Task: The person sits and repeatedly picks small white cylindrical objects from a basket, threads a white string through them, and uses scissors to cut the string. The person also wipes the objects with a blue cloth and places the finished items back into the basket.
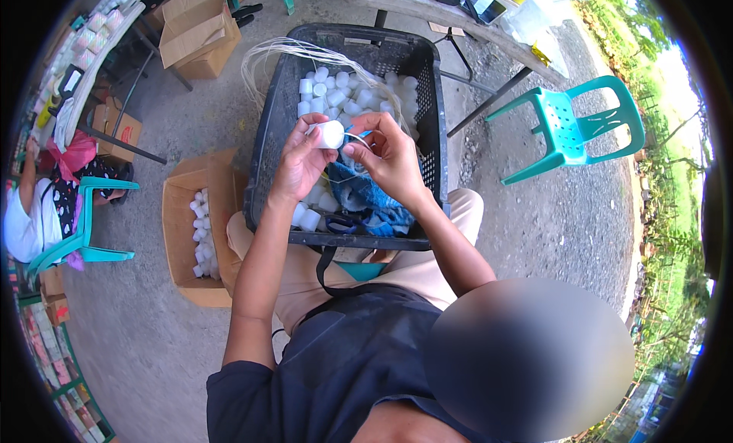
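A seated worker in a dark shirt holds a white cylinder (330, 135) above the middle of a black plastic crate (366, 241). The left hand (296, 159) pinches the small piece between thumb and fingers, its flat round end turned toward the right hand (391, 157). That hand, thumb and fingertips drawn together just beside the cylinder, pinches a thin pale strand (359, 138); whether the strand is fixed to the piece cannot be told.

Many more white pieces (336, 96) lie heaped in the crate, from its far half down to the near left corner. A loose bundle of pale strands (305, 54) drapes over the crate's far left corner. A rumpled blue cloth (355, 191) lies toward the near edge, partly under the right hand.

On the floor beside the crate's left edge, a cardboard box (179, 237) holds more white pieces along its right side. A green plastic chair (561, 122) stands to the right, near a long table (458, 23); at far left, another person (30, 222) sits by a second green chair (88, 222).
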`<state>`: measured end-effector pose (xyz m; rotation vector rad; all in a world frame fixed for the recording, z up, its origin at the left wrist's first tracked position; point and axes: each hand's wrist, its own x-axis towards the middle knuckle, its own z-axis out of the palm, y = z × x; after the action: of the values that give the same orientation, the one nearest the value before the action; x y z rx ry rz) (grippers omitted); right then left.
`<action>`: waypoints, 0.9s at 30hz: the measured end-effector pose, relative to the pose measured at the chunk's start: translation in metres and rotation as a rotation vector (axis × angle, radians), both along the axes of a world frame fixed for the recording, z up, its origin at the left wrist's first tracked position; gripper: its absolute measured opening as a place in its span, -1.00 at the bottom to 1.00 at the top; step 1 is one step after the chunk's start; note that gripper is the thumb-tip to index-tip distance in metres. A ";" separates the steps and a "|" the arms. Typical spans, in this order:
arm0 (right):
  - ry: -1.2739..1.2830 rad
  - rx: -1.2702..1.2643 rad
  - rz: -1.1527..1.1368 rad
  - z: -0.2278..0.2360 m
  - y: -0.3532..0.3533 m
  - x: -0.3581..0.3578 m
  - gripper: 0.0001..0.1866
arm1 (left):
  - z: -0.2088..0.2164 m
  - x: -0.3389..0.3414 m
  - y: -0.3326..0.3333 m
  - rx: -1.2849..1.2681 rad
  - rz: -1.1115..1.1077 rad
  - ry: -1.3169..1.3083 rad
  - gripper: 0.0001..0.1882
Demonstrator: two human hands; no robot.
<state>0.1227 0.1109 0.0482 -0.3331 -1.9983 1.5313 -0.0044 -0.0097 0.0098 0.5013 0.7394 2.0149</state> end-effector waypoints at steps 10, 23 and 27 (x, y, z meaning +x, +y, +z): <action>0.035 0.438 -0.049 0.007 -0.001 0.003 -0.89 | -0.001 0.002 0.001 -0.046 0.090 0.099 -0.60; -0.031 0.414 -0.075 0.005 -0.002 0.004 -0.93 | -0.004 0.001 0.000 -0.015 0.156 0.184 -0.58; -0.072 0.429 -0.092 0.008 -0.007 0.007 -0.92 | -0.007 0.000 -0.003 -0.016 0.246 0.224 -0.58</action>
<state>0.1297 0.1041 0.0559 -0.3003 -2.2660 1.0115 -0.0047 -0.0122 0.0031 0.6609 0.9940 2.2000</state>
